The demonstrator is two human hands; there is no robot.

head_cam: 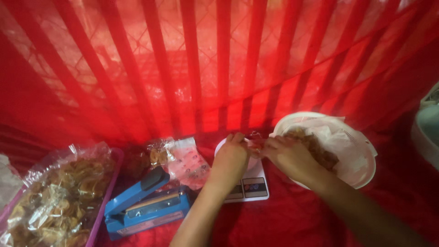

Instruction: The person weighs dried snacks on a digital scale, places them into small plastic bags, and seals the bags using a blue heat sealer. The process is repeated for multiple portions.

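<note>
Dim, red-tinted light through backlit cloth [219, 68]; soft focus, slight blur, dark edges.

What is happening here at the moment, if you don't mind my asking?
A person's left hand and right hand meet over a small white scale, pinching a clear bag above it. A white basket of brown chips sits on the right. A blue heat sealer and a tray of filled bags lie to the left, on red cloth.
</note>
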